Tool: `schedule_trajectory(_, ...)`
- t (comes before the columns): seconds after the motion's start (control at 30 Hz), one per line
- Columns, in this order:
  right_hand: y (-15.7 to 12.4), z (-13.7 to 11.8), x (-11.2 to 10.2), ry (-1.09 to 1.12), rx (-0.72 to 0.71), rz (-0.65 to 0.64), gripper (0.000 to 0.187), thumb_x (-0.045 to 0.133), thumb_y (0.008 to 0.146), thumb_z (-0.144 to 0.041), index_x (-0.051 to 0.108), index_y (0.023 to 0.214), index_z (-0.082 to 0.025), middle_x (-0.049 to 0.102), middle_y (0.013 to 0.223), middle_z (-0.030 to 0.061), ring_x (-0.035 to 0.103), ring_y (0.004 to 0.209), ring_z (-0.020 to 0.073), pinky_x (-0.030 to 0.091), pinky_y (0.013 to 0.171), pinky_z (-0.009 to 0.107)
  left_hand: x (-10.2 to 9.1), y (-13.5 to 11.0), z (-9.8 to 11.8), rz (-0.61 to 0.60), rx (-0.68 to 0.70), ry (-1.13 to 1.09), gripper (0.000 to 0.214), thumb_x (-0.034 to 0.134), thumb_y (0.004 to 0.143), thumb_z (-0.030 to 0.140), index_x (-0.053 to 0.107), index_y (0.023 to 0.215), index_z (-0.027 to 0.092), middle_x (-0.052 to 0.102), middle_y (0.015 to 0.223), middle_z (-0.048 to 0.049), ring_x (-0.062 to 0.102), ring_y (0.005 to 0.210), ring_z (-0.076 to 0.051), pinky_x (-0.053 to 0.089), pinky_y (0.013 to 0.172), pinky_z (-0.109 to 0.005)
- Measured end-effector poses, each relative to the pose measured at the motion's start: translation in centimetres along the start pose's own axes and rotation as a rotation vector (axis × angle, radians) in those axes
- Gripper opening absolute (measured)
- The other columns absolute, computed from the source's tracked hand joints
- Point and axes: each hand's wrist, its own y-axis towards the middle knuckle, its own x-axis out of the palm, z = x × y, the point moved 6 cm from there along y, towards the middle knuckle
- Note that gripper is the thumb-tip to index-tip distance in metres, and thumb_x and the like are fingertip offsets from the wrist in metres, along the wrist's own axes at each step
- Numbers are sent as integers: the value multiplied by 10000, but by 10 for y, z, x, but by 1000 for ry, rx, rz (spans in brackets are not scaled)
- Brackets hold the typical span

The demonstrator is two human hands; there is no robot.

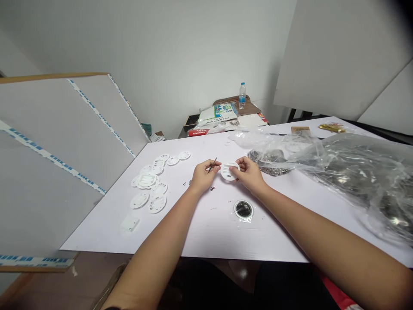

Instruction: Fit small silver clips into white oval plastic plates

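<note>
A white round plastic disc with slots (228, 173) is gripped by my right hand (250, 174), thumb on its face and fingers behind. My left hand (204, 174) is closed around a thin dark stick-like tool (213, 164), with its fingertips close to the disc's left edge; whether they touch it I cannot tell. On the table below lie small metal pieces (212, 188). Nearer to me is a round black part with a white ring in clear film (244, 209). To the left, several similar white discs (147, 180) lie in a loose pile.
Large clear plastic bags (351, 172) of shiny parts cover the right side of the white table (206, 237). A white box-shaped piece (130, 223) lies front left. Tall panels (64, 163) lean at the left. Behind stand a water bottle (242, 97) and printed packages (219, 113).
</note>
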Motion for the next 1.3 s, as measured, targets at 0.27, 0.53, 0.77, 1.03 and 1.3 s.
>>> schedule_trajectory(0.27,-5,-2,7,41,12,-62,279,725,731,-345,504,845,-218,607,692,-5,638,552,177,557,496,319,-1,0,-1,53,10,17,237,638,806,383,649,915,173,686,906,-39,534,624,-77,418,614,-213)
schedule_trajectory(0.53,-4,-4,6,-133,-133,-73,227,685,773,-355,543,863,-202,635,799,21,635,672,165,549,614,310,-4,-1,-4,75,-30,84,241,638,789,402,651,867,175,624,805,7,428,524,-49,363,545,-209)
schedule_trajectory(0.77,-7,-8,7,-181,-175,-75,229,687,775,-357,558,876,-196,658,856,34,636,726,169,519,665,307,-6,-1,1,89,31,245,214,620,799,376,671,859,176,649,811,1,427,553,-63,355,584,-222)
schedule_trajectory(1.03,-11,-14,8,-216,-210,-80,210,683,792,-363,572,853,-197,679,839,45,654,762,199,516,678,324,-3,-2,4,68,77,242,168,630,791,326,664,859,177,661,824,-2,466,610,-79,372,628,-221)
schedule_trajectory(1.3,-13,-20,7,-244,-244,-77,186,670,799,-354,575,829,-197,667,829,38,644,750,194,505,673,321,-3,-3,6,63,75,235,173,621,798,343,660,865,188,635,791,19,406,557,-64,337,577,-219)
